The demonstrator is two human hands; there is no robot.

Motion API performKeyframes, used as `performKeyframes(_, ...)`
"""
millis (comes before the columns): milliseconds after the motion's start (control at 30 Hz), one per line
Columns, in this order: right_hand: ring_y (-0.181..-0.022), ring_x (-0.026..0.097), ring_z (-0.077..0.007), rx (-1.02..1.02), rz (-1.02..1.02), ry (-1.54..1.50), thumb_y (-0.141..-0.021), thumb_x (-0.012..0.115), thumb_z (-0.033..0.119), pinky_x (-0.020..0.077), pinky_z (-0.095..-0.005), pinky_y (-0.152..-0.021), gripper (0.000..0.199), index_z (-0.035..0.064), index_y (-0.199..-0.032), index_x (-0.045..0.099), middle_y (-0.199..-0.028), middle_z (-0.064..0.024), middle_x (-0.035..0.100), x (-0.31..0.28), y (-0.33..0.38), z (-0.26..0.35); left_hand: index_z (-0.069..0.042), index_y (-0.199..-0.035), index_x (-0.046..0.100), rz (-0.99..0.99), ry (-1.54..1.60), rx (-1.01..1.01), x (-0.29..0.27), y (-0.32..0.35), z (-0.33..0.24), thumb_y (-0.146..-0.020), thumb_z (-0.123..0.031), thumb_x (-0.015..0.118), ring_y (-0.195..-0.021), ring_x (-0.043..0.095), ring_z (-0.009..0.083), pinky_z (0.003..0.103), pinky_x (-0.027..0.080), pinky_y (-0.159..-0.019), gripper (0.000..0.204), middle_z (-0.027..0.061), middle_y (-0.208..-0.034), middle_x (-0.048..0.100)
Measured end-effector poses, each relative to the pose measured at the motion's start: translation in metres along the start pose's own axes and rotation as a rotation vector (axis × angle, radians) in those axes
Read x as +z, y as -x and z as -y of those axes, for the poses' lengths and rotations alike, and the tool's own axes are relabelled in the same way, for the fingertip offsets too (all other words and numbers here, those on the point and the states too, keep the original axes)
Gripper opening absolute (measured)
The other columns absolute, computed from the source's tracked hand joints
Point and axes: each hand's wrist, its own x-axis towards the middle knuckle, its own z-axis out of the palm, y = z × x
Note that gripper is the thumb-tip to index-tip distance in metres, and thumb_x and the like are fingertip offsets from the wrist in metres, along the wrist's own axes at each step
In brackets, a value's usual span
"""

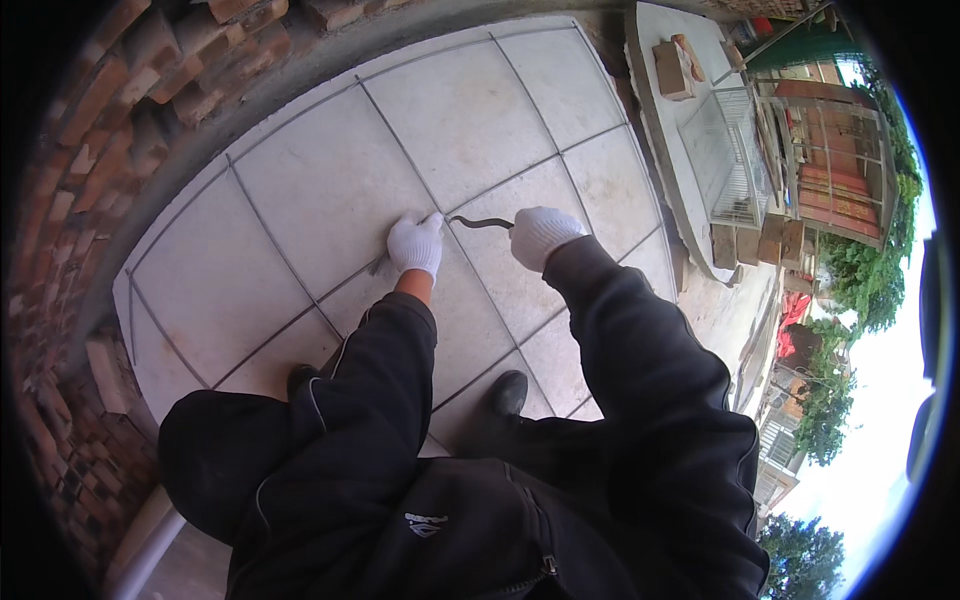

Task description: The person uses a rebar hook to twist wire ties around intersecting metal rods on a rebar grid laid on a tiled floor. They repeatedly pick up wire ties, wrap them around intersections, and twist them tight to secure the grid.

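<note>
A grid of thin steel bars [395,130] lies over a pale flat slab [320,190]. My right hand [543,238], in a white glove, is wrapped round the handle of a dark, curved rebar tying hook [485,222]. The hook's tip points left and reaches a crossing of two bars. Right beside that crossing, my left hand [415,243], also gloved in white, is closed with thumb and finger at the bars. A short bundle of thin wires [379,265] sticks out below the left hand. The tie at the crossing is too small to make out.
Stacked bricks [130,120] line the left and upper left side. A raised ledge [665,130] at the right carries a brick block [675,70] and a white wire rack [740,160]. My dark boot [508,393] stands on the slab among the bars.
</note>
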Motion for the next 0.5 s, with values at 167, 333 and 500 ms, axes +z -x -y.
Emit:
performKeyframes(167, -0.099, 0.081, -0.0409, -0.179, 0.108, 0.235, -0.096, 0.062, 0.010, 0.0640, -0.0488, -0.081, 0.026, 0.0005, -0.108, 0.084, -0.104, -0.0234, 0.082, -0.016, 0.009, 0.012, -0.003, -0.093, 0.082, -0.008, -0.142, -0.055, 0.006, -0.005, 0.007, -0.089, -0.034, 0.079, -0.081, 0.078, 0.0369, 0.049, 0.060, -0.078, 0.031, 0.0185, -0.085, 0.081)
performKeyframes(333, -0.095, 0.080, -0.0424, -0.331, 0.087, 0.312, -0.093, 0.063, 0.009, 0.0634, -0.0506, -0.081, 0.025, 0.0009, -0.104, 0.084, -0.099, -0.0221, 0.081, -0.028, 0.024, 0.009, -0.002, -0.094, 0.083, -0.041, -0.209, -0.021, 0.008, 0.006, -0.014, -0.089, -0.027, 0.081, -0.074, 0.076, 0.0278, 0.043, 0.059, -0.072, 0.025, 0.0146, -0.083, 0.081)
performKeyframes(500, -0.093, 0.080, -0.0405, -0.374, 0.028, 0.363, -0.095, 0.064, 0.011, 0.0633, -0.0505, -0.080, 0.022, 0.0031, -0.098, 0.084, -0.097, -0.0196, 0.081, -0.022, 0.023, 0.003, -0.003, -0.096, 0.083, -0.016, -0.310, -0.046, -0.003, -0.007, -0.008, -0.091, -0.037, 0.078, -0.080, 0.078, 0.0326, 0.046, 0.060, -0.076, 0.034, 0.0173, -0.089, 0.081)
